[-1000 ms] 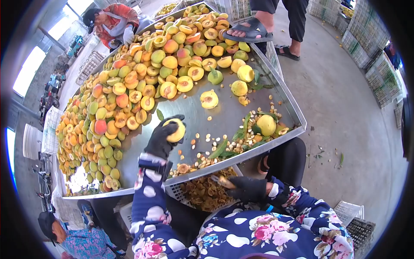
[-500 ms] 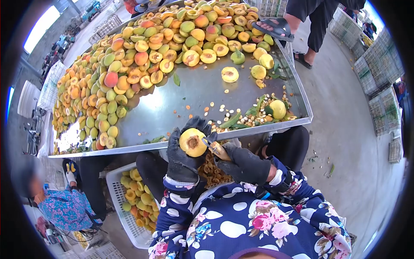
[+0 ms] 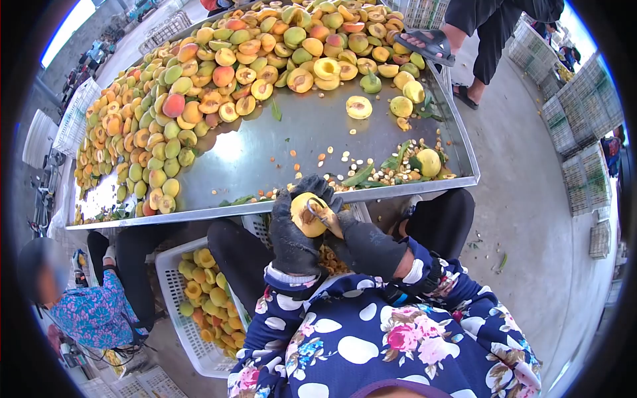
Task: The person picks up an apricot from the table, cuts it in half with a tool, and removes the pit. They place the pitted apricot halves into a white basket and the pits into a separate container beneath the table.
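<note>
My left hand [image 3: 292, 240], in a black glove, is wrapped round a yellow peach half [image 3: 303, 224] with its brown pit hollow facing up. In my right hand [image 3: 373, 249], also gloved, is a pitting tool [image 3: 334, 226] with a wooden handle and a curved metal loop. The loop overlaps the hollow of the peach half. Both hands are just in front of the metal table's near rim [image 3: 391, 194]. Below them, partly hidden by my gloves, a container holds brownish fruit scraps [image 3: 332, 260].
Halved peaches [image 3: 219, 79] are heaped across the metal table, with pits [image 3: 381, 178] and leaves near its front edge. A white crate [image 3: 174, 282] of peach halves stands by my left leg. One person [image 3: 99, 305] sits at left; another's sandaled foot [image 3: 428, 45] rests at the table's far corner.
The pitting tool's loop has moved from the edge of the peach half onto its hollow. My left hand has tilted the fruit towards the tool, and the view has shifted slightly.
</note>
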A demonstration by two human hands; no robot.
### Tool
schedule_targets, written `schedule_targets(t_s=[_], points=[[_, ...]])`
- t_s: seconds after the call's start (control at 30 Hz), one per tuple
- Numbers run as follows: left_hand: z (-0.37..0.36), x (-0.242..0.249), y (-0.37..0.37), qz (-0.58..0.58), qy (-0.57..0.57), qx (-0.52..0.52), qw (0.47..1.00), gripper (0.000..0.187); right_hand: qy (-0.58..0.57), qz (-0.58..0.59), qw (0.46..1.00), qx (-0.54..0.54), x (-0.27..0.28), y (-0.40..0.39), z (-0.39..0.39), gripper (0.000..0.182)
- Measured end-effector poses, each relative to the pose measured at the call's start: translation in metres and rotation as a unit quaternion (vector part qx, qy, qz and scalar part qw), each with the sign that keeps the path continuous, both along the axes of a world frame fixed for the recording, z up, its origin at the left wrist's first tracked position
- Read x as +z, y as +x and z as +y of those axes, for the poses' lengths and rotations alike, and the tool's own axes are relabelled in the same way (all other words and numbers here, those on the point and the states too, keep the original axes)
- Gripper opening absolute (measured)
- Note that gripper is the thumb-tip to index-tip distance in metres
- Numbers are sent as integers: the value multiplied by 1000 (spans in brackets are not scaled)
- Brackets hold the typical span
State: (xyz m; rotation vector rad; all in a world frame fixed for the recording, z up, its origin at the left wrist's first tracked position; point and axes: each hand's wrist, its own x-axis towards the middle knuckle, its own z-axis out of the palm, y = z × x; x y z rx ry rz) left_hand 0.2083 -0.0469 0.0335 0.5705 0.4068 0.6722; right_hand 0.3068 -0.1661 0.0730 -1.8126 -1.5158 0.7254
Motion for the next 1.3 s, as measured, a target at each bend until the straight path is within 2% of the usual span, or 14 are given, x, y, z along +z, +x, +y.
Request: schedule_targets(t_s=[0.23, 0.33, 0.37, 0.4, 0.43, 0.5, 0.57, 0.77, 0.83, 0.9, 0.97, 1.13, 1.27, 1.3], points=[[2, -31, 1, 23, 69, 27, 997, 57, -8, 12, 1000, 6, -12, -10, 3, 37], [9, -38, -6, 137, 181, 61, 972, 54, 48, 32, 998, 33, -14, -9, 1, 37], [12, -21, -11, 248, 418, 37, 873, 50, 47, 32, 998, 33, -14, -9, 1, 37], [14, -9, -14, 338, 622, 9, 706, 47, 25, 39, 998, 40, -13, -9, 1, 36], [16, -13, -14, 338, 622, 9, 706, 47, 4, 44, 998, 47, -12, -9, 1, 35], [19, -20, -13, 218, 486, 5, 847, 38, -12, 40, 997, 57, -18, -9, 2, 35], [19, -19, -18, 243, 500, -2, 831, 35, -27, 36, 997, 66, -21, -8, 5, 36], [22, -60, -18, 167, 268, -23, 948, 40, -52, 30, 994, 87, -24, -10, 6, 35], [19, -50, -10, 111, 152, 42, 981, 24, -104, 165, 979, 57, -13, -11, 8, 34], [20, -48, -15, 142, 268, 69, 950, 24, -131, 186, 972, 52, -6, -12, 12, 34], [22, -25, -20, 244, 526, 65, 812, 22, -159, 207, 964, 45, -10, -12, 13, 35], [30, -25, -22, 250, 585, 16, 771, 23, -134, 60, 984, 104, -28, -9, 15, 35], [30, -26, -27, 257, 625, 40, 736, 21, -137, 49, 984, 106, -19, -11, 15, 34], [30, -27, -27, 257, 624, 40, 737, 21, -185, 146, 969, 80, -5, -12, 17, 33]])
